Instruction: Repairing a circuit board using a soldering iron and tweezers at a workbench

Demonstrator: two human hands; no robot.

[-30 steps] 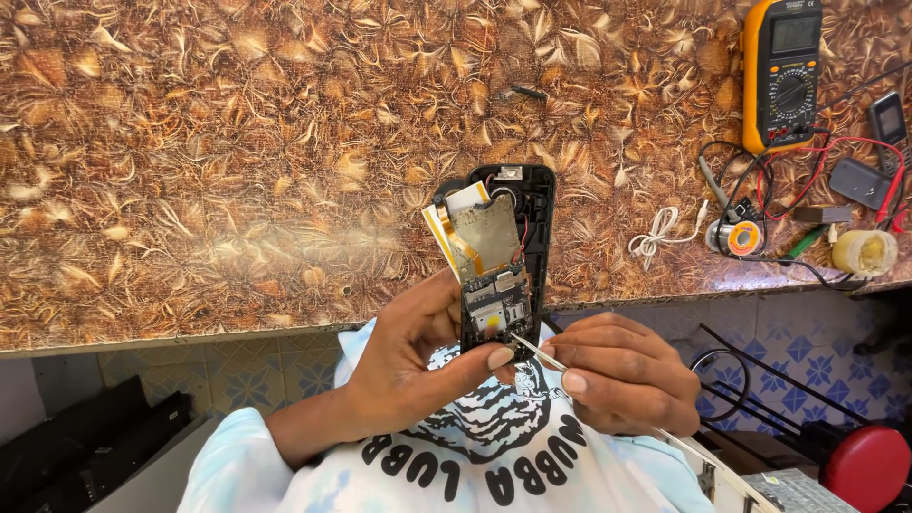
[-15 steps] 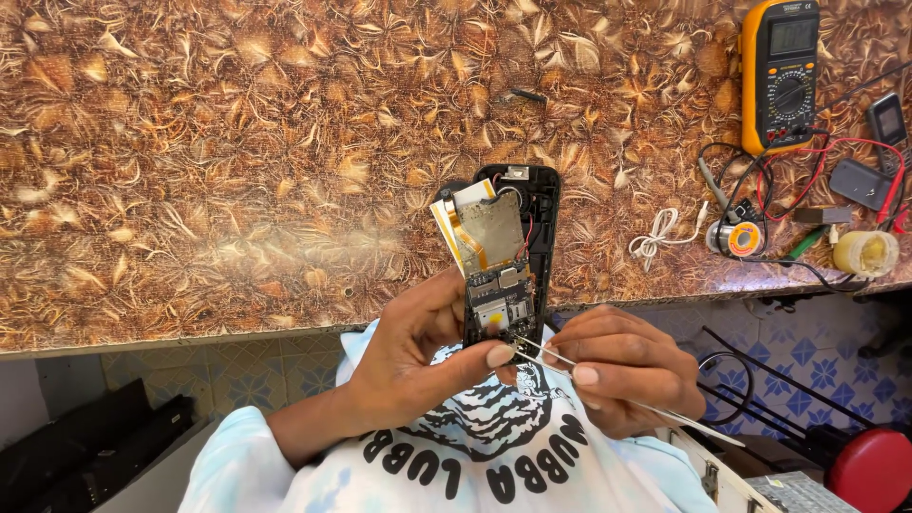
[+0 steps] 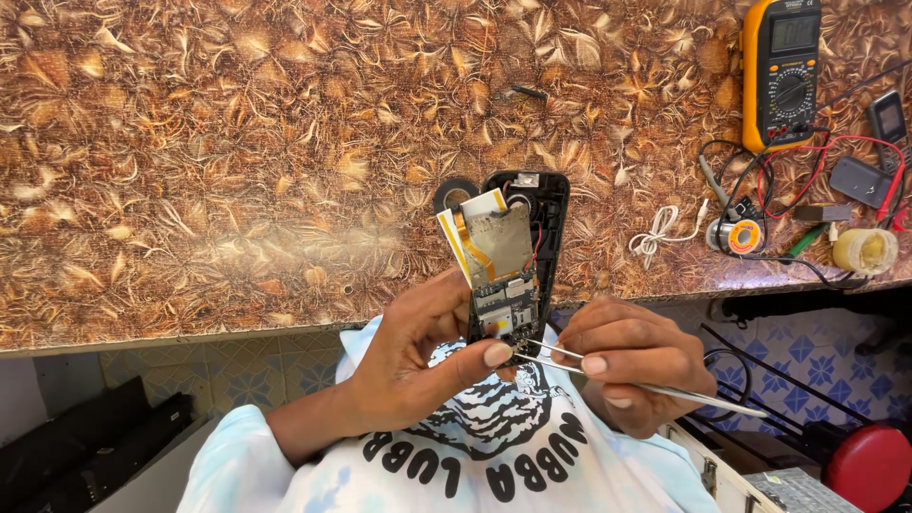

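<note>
My left hand point(image 3: 427, 356) grips an opened small black phone point(image 3: 518, 252) upright at the counter's front edge. Its circuit board with a metal shield and yellow-edged flex is lifted out of the back shell. My right hand point(image 3: 632, 361) pinches thin metal tweezers point(image 3: 608, 372). Their tips touch the lower end of the board, beside my left thumb.
A brown patterned counter point(image 3: 237, 161) lies ahead. At its right stand a yellow multimeter point(image 3: 781, 66) with red and black leads, a solder spool point(image 3: 739, 235), a white cable point(image 3: 660, 233), a yellowish pot point(image 3: 864, 250) and a small phone point(image 3: 890, 119). A red stool point(image 3: 869, 465) is lower right.
The phone and both hands have shifted slightly; the tweezers stay at the board's lower end, angled a little flatter.
</note>
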